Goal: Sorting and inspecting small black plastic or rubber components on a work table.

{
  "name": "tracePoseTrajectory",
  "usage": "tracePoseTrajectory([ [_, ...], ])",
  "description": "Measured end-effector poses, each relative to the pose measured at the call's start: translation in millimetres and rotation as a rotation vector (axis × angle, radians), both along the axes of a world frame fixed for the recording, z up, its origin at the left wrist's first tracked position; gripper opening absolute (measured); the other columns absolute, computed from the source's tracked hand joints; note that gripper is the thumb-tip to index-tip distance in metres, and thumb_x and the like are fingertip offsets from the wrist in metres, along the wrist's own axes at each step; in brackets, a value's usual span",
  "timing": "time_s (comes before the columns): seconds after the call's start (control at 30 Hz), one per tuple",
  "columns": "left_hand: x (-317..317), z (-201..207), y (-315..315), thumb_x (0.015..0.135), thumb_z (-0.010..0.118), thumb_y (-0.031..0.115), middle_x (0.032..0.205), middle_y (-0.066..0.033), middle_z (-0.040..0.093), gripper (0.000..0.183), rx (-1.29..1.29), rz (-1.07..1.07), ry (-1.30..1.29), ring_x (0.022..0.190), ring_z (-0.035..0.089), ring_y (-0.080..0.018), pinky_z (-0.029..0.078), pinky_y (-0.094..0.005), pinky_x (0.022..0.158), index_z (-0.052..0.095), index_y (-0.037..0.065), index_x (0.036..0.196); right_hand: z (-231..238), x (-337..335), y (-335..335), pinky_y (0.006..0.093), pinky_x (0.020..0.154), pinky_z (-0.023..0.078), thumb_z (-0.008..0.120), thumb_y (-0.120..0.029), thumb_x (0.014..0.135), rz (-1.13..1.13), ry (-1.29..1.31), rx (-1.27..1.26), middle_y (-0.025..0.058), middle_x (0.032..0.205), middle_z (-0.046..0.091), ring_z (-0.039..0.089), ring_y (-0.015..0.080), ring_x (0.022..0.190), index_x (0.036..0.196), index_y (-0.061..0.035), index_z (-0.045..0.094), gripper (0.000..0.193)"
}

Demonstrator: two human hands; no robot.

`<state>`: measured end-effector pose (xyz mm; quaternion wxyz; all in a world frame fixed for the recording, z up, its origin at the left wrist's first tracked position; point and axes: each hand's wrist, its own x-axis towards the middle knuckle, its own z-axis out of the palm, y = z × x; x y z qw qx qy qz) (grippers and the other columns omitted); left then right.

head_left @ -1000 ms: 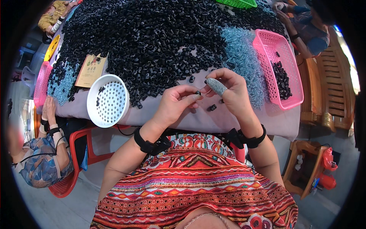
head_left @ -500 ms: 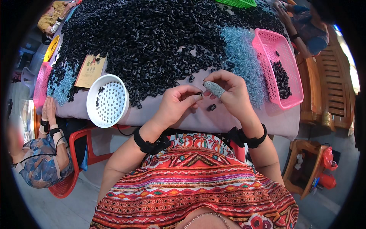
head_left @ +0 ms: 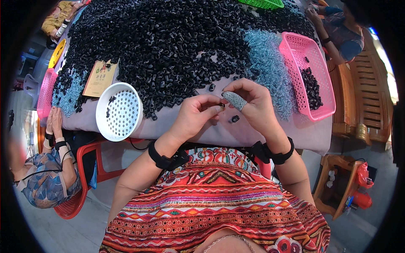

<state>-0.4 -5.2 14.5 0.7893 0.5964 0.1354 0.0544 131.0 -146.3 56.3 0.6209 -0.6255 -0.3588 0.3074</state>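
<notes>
Between the thumb and index finger of my left hand (head_left: 195, 114) is a small black plastic piece (head_left: 222, 105). Close by on the right, my right hand (head_left: 256, 103) is closed in a pinch, its thumb wrapped in a speckled grey cover (head_left: 234, 100). Whatever those right fingertips hold is too small to make out. Both sets of fingertips nearly meet over the cloth. One loose black piece (head_left: 234, 119) lies just below them, and another (head_left: 211, 87) sits above, near the edge of a wide heap of similar black pieces (head_left: 168, 46).
Small clear bluish parts (head_left: 268, 63) are piled at the right, beside a pink basket (head_left: 289, 80) holding black pieces. A white perforated bowl (head_left: 105, 130) and a yellow booklet (head_left: 96, 82) lie left. A green basket (head_left: 265, 4) stands far off. Other people sit around the table.
My right hand has shifted slightly left, bringing its covered thumb closer to the black piece in my left fingers. My left hand has barely moved.
</notes>
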Motion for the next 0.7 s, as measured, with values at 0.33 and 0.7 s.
tracePoseTrajectory([
  [0.33,-2.2,-5.5,1.4,0.093,0.062,0.002,0.098,-0.0074,0.07,0.018,-0.04,0.014,0.007,0.077,0.065,-0.0106,0.054,-0.0239,0.071,0.065,-0.001,0.11,1.9,1.5,-4.4,0.0232,0.069,0.052,0.065,-0.001,0.089,0.106,-0.003,-0.237,0.0034,0.091,0.067,0.063,0.0085,0.079,0.102,0.0028,0.064,0.014],
  [0.7,-1.0,-7.9,-0.8,0.091,0.066,0.006,0.087,-0.0032,0.07,0.015,-0.072,0.004,0.061,0.07,0.064,-0.0074,0.053,-0.0212,0.065,0.068,-0.001,0.103,-6.6,5.3,-5.1,0.0235,0.059,0.052,0.064,0.0,0.089,0.104,0.015,-0.311,0.0041,0.082,0.069,0.064,0.0093,0.072,0.1,0.0027,0.067,0.012],
])
